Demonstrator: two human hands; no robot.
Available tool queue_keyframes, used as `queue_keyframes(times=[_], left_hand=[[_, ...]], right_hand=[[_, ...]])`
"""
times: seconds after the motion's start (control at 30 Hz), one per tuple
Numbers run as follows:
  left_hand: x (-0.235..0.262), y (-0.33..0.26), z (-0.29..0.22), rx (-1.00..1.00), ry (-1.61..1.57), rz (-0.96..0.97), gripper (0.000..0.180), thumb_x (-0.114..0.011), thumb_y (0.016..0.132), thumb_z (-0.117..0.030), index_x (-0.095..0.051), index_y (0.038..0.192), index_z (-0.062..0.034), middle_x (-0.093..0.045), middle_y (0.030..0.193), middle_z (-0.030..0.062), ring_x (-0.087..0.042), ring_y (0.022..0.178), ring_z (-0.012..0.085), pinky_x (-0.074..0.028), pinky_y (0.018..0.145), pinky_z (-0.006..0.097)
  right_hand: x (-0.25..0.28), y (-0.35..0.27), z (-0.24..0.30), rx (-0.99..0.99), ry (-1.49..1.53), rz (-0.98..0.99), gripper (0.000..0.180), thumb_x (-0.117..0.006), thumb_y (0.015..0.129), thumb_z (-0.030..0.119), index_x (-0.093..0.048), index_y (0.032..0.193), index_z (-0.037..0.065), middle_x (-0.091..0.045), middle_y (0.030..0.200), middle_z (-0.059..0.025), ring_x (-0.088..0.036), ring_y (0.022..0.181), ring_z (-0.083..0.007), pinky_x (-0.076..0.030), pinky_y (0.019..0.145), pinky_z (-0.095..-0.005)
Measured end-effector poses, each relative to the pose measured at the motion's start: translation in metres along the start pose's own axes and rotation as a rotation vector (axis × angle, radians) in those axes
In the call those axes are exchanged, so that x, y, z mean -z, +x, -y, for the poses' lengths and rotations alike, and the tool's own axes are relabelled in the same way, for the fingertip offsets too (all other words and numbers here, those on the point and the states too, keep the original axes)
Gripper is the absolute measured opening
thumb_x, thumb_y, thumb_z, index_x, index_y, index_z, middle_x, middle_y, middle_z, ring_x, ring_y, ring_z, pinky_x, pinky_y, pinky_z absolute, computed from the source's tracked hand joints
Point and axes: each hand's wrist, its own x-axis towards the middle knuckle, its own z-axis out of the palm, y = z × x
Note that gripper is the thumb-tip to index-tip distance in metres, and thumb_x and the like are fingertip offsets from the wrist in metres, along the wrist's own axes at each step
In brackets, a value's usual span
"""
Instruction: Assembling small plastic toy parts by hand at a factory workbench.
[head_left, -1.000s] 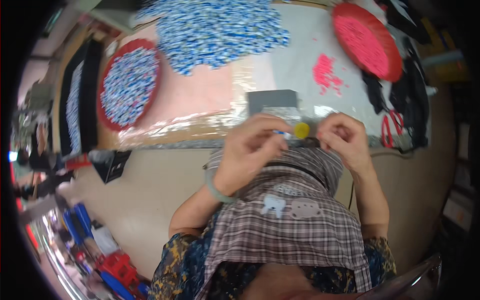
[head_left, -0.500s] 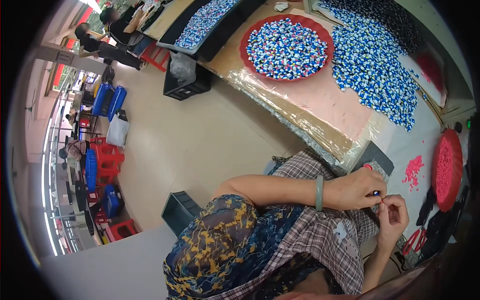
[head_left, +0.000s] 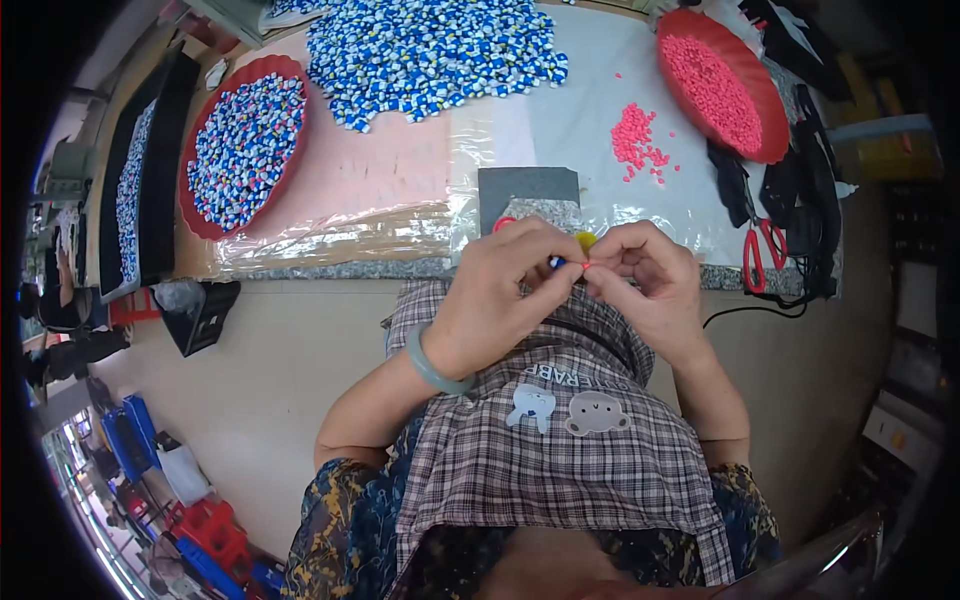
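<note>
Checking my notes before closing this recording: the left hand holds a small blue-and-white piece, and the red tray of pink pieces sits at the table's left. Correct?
Not quite: the red tray of pink pieces sits at the right of the table, as the head view shows. The left hand does hold a small blue-and-white piece.

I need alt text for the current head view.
A person's left hand holds a small blue-and-white piece beside the right hand, near the front edge of a table. Beyond lie a blue-and-white heap, a pink pile, a left red bowl and a right red bowl.
</note>
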Motion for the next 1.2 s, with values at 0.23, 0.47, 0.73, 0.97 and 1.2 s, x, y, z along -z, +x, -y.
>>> queue_keyframes(times=[0.23, 0.47, 0.73, 0.97, 1.2], left_hand=[[-0.01, -0.002, 0.005, 0.055, -0.053, -0.009, 0.007, -0.066, 0.089, 0.001, -0.066, 0.096, 0.0024, -0.064, 0.091, 0.006, -0.06, 0.071, 0.0082, -0.05, 0.06, 0.021], [-0.007, -0.005, 0.0, 0.372, -0.508, 0.046, 0.005, -0.063, 0.095, -0.003, -0.063, 0.099, 0.0003, -0.06, 0.08, -0.0021, -0.056, 0.066, 0.0029, -0.046, 0.057, 0.018], [-0.009, -0.01, 0.012, 0.414, -0.57, 0.089, 0.007, -0.063, 0.096, -0.006, -0.064, 0.101, -0.0019, -0.062, 0.082, -0.0009, -0.058, 0.067, 0.0033, -0.046, 0.056, 0.017], [-0.006, -0.013, 0.016, 0.449, -0.653, 0.186, 0.012, -0.064, 0.096, -0.006, -0.065, 0.106, 0.0007, -0.065, 0.089, 0.0027, -0.061, 0.072, 0.0064, -0.051, 0.061, 0.019], [0.006, -0.021, 0.02, 0.417, -0.673, 0.135, 0.015, -0.061, 0.096, 0.001, -0.065, 0.109, 0.0054, -0.068, 0.108, 0.0122, -0.066, 0.083, 0.0107, -0.057, 0.074, 0.024]], right_hand=[[0.011, -0.001, -0.004, 0.322, -0.429, 0.025, 0.015, -0.07, 0.082, -0.009, -0.066, 0.095, -0.004, -0.068, 0.092, -0.0106, -0.067, 0.079, -0.0149, -0.057, 0.069, -0.0259], [0.005, -0.003, -0.007, 0.48, -0.527, -0.024, 0.02, -0.072, 0.076, -0.01, -0.068, 0.094, -0.002, -0.07, 0.089, -0.0121, -0.069, 0.078, -0.0185, -0.056, 0.068, -0.0275], [0.001, -0.003, -0.02, 0.714, -0.721, -0.1, 0.024, -0.075, 0.071, -0.011, -0.066, 0.091, -0.001, -0.07, 0.084, -0.0122, -0.069, 0.075, -0.0246, -0.056, 0.067, -0.0303], [0.007, -0.007, -0.023, 0.662, -0.632, -0.061, 0.022, -0.071, 0.072, -0.011, -0.064, 0.091, -0.002, -0.068, 0.082, -0.0121, -0.068, 0.073, -0.023, -0.056, 0.066, -0.0295], [0.031, 0.003, -0.02, 0.268, -0.623, -0.074, 0.015, -0.069, 0.076, -0.01, -0.064, 0.088, -0.002, -0.066, 0.081, -0.0083, -0.066, 0.071, -0.0151, -0.053, 0.063, -0.0258]])
